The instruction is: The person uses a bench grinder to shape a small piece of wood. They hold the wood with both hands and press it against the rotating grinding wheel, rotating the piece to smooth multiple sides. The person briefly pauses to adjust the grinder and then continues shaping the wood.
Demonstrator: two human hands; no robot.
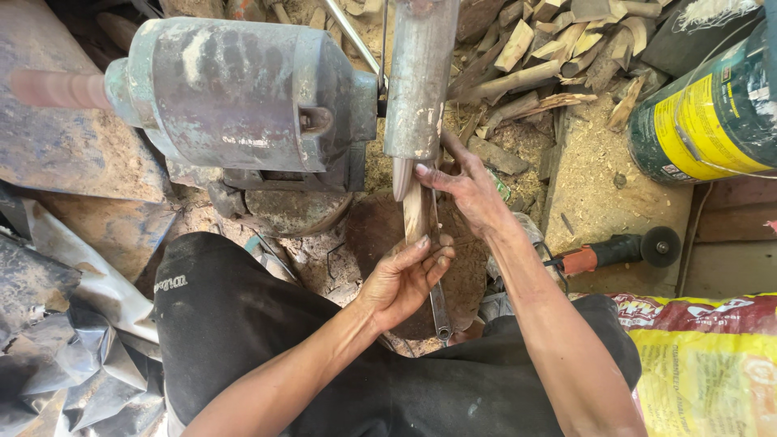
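From the head view, looking down over my black trousers (267, 340), I have a short pale wooden stick (419, 212) upright between both hands, its top end tucked up against the lower edge of the tall grey metal guard (419, 81) beside the old grey-green electric motor (235, 97). My left hand (405, 279) is cupped under the stick's lower end, fingers curled closed round it. My right hand (469, 194) pinches the stick near the top, thumb and fingers closed on it, touching the guard's bottom edge.

As I judge it, I am in the shaping step, feeding the stick's tip to whatever turns behind the guard; the cutter itself is hidden. The next move calls for a steady grip, a slow turn of the stick, and keeping my right fingertips off the guard's edge.

Around me: a heap of split wood offcuts (558, 48) and sawdust, an orange-handled angle grinder (623, 251) on the floor, a green and yellow can (712, 113), and a yellow and red sack (712, 356).
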